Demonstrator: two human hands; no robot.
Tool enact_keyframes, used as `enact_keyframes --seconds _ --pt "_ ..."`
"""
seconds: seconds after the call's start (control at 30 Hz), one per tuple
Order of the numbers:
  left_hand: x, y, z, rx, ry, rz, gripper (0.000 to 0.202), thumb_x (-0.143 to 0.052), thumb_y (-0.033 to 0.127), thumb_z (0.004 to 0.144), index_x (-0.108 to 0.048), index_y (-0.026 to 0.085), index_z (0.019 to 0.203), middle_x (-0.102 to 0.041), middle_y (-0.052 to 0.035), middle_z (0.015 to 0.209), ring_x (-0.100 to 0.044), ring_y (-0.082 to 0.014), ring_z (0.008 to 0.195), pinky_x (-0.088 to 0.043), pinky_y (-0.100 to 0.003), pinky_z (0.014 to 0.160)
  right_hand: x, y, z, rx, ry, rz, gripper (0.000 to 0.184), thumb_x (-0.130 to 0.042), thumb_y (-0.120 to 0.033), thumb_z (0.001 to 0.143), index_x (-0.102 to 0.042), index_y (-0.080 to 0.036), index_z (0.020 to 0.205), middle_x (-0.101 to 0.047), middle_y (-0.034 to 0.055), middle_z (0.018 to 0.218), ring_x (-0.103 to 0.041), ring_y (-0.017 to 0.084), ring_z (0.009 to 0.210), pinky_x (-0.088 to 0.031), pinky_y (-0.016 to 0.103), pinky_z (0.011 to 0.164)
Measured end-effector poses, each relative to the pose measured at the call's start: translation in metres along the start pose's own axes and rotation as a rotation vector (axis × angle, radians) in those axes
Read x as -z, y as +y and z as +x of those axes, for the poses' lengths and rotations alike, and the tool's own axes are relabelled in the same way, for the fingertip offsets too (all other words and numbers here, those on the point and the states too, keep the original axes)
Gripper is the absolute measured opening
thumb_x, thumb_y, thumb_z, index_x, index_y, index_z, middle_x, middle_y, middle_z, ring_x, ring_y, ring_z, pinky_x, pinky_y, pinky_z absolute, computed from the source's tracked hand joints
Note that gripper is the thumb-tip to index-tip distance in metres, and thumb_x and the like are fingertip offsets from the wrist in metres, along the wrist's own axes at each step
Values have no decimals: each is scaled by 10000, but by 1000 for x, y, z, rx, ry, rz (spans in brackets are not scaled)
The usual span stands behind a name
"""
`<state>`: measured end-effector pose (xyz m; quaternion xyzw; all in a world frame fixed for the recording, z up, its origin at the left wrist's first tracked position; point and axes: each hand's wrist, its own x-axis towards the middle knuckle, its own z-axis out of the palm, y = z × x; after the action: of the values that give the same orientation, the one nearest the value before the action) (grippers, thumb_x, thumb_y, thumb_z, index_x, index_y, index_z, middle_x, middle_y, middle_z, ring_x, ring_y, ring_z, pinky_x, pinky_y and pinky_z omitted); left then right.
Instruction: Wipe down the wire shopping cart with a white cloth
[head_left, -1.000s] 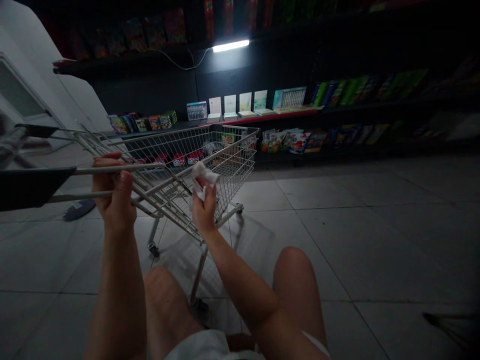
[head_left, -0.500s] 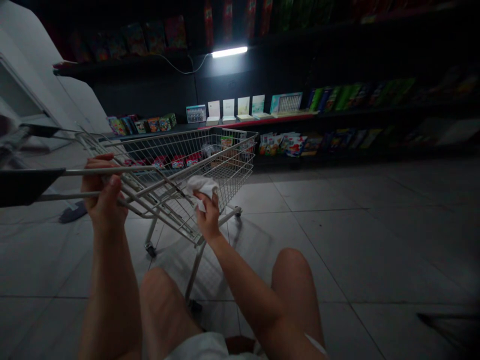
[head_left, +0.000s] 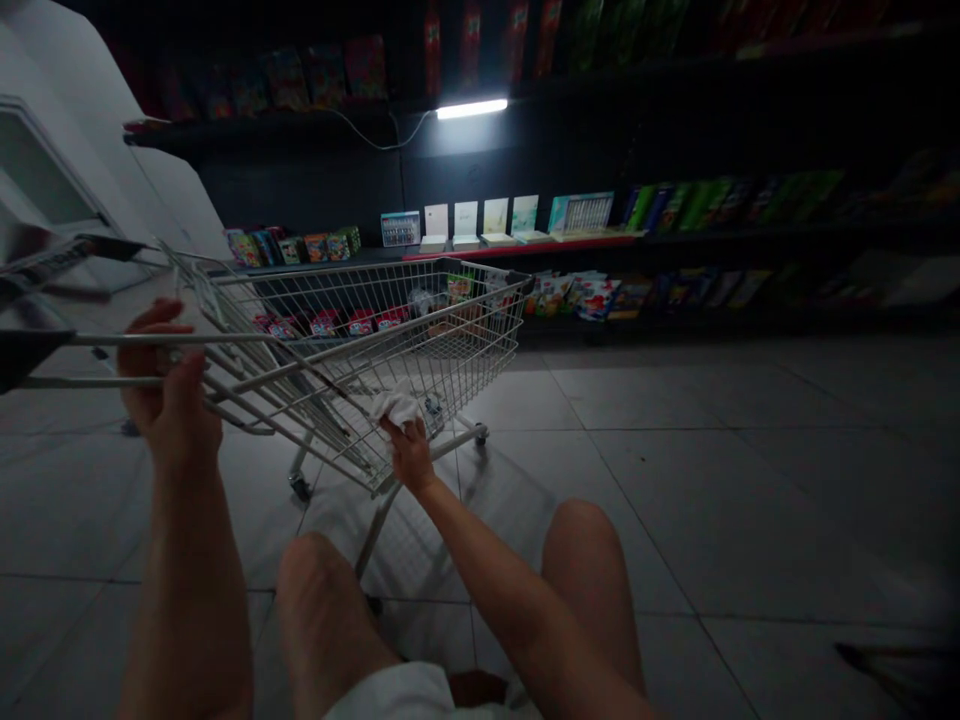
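A metal shopping cart (head_left: 465, 345) stands on the floor in front of me, its handle end to my left. My left hand (head_left: 169, 385) is wrapped round the wire frame near the handle. In my right hand (head_left: 411, 450) is a crumpled white cloth (head_left: 397, 403), held against the near side of the cart's wire basket. The fingertips of the right hand are partly covered by the cloth. The cart's dark handle end piece (head_left: 30, 358) runs out of view at the left edge.
Shelves with upright books (head_left: 465, 222), small boxes (head_left: 300, 246) and bagged goods (head_left: 592, 295) line the back. A lit tube lamp (head_left: 471, 108) hangs under the upper shelf. Grey floor tiles (head_left: 675, 480) spread to the right. A thin dark object (head_left: 885, 655) lies at lower right.
The cart's handle end and my left hand on it have shifted left. My right hand has moved slightly down along the basket side with the cloth.
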<state>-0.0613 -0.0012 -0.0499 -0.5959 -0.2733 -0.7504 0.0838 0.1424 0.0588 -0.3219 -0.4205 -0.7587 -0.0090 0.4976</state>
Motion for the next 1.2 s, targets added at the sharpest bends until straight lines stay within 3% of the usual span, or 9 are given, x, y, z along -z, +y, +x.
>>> enact_keyframes --seconds 0.17,0.2,0.3,0.4,0.53,0.67,0.8,1.03,1.2 --pt "-16 44 -64 -112 555 230 111 -501 380 821 -574 299 840 -469 16 741 -447 -170 623 -375 -377 654 30 -21 21 -11 39 47 527 -470 -78 799 -640 -246 1269 -596 83 1267 -485 246 1217 -417 427 1074" --pt "-27 57 -69 -162 431 232 105 -498 372 822 -565 295 799 -442 20 661 -446 -176 601 -372 -369 637 35 -29 30 8 74 53 522 -466 -84 804 -634 -247 1271 -599 80 1269 -477 247 1231 -405 431 1082" --pt "-74 82 -52 -179 -365 327 150 -498 347 837 -598 252 777 -608 -19 725 -568 -186 681 -443 -346 667 45 -49 65 145 130 53 452 -486 -122 841 -639 -254 1246 -589 83 1281 -445 243 1288 -350 443 1122" --pt "-117 72 -8 -51 -683 799 393 -409 447 897 -681 172 967 -700 -138 1013 -635 -279 962 -474 -413 823 45 -46 98 281 93 54 357 -536 -133 848 -673 -270 1148 -599 83 1241 -438 225 1292 -338 432 1125" --pt "-136 39 17 218 -1261 1197 656 -251 548 943 -715 101 1067 -722 -219 1051 -672 -342 1009 -495 -440 833 49 11 116 259 103 31 354 -529 -135 839 -655 -256 1147 -567 94 1264 -428 232 1275 -349 437 1107" --pt "-128 29 3 68 -1298 1254 629 -224 473 965 -725 116 1097 -733 -209 1044 -685 -341 1009 -503 -422 825 62 82 127 -154 261 -13 389 -435 -144 833 -579 -108 1192 -502 186 1274 -422 267 1261 -348 477 1100" --pt "-128 35 0 44 -1308 1263 597 -249 450 966 -740 125 1067 -743 -193 1014 -697 -332 975 -511 -406 799 62 89 136 -425 316 -35 433 -422 -127 802 -511 -26 1214 -434 258 1319 -406 305 1267 -349 521 1085" --pt "-117 32 2 -28 -1305 1269 648 -205 470 964 -741 116 1050 -742 -201 992 -700 -348 953 -517 -421 773 16 12 74 -49 190 -82 589 -456 -149 851 -432 -135 1439 -481 184 1317 -391 315 1286 -321 549 1119" --pt "-89 30 9 1 -1360 1310 665 -176 499 967 -732 148 1068 -741 -176 1022 -694 -319 991 -510 -400 822 14 57 21 159 -108 -121 407 -542 -162 854 -674 -246 1230 -586 130 1210 -475 284 1197 -420 474 1065"
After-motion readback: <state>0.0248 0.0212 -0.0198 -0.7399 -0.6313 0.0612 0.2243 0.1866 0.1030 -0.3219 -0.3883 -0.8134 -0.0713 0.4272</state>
